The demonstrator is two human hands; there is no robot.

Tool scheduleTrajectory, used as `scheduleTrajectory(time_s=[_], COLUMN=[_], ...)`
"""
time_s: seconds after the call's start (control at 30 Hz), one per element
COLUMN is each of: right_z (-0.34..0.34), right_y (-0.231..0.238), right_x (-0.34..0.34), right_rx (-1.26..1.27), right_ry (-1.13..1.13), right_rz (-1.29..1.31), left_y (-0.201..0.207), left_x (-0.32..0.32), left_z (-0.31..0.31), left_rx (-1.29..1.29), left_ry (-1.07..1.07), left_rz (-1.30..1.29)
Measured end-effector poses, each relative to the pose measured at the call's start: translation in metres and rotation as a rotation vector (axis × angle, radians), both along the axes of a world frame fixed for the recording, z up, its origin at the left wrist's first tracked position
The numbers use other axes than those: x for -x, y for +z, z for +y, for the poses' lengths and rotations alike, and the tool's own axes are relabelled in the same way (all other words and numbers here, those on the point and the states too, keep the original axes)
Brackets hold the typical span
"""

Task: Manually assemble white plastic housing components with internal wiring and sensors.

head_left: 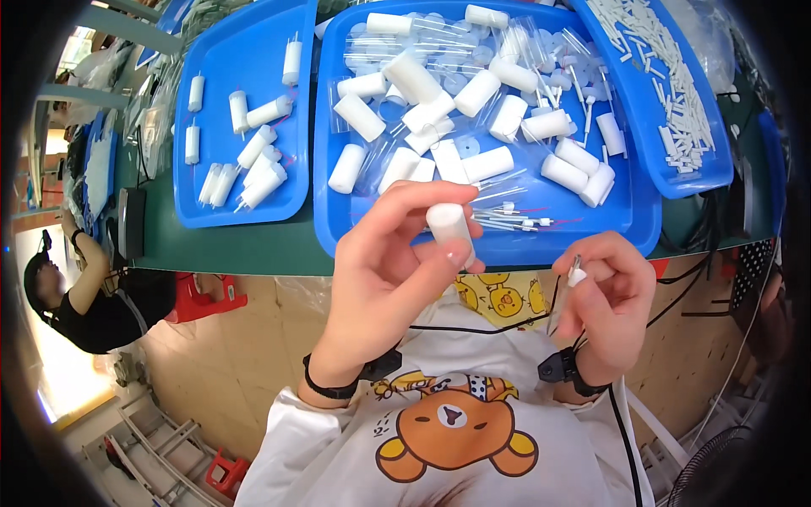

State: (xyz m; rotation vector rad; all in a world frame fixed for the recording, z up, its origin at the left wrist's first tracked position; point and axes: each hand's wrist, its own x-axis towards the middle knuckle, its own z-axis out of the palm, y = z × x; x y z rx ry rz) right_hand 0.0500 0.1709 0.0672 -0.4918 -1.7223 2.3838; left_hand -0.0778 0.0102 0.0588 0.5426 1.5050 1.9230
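Observation:
Near the front edge of the middle tray, my left hand grips a white foam cylinder between thumb and fingers, its round end tilted up. To its right, my right hand pinches a small white part with a metal tip; a thin, see-through length hangs below, partly hidden by the fingers. Behind both hands, the blue middle tray holds several white foam cylinders, transparent tubes and pale discs. Close to my left fingertips lie several thin white pieces with red wires.
A blue tray at the left carries several white cylinders with pins at their ends. Small white sticks fill part of the right tray. Black cables run by my wrists. Beyond the table at left are a person in black and a red stool.

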Motion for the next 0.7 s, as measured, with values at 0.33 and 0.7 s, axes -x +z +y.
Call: scheduleTrajectory(time_s=[0.33,0.7], right_z=[-0.020,-0.023], right_y=[-0.018,-0.019], right_x=[0.016,0.019], right_rx=[-0.281,-0.159], right_ry=[-0.020,0.023], right_rz=[0.360,0.336], left_y=[0.008,0.006], left_x=[-0.008,-0.009], left_z=[-0.001,0.000], left_rx=[0.036,0.057], left_ry=[-0.138,-0.104], left_rz=[-0.267,-0.146])
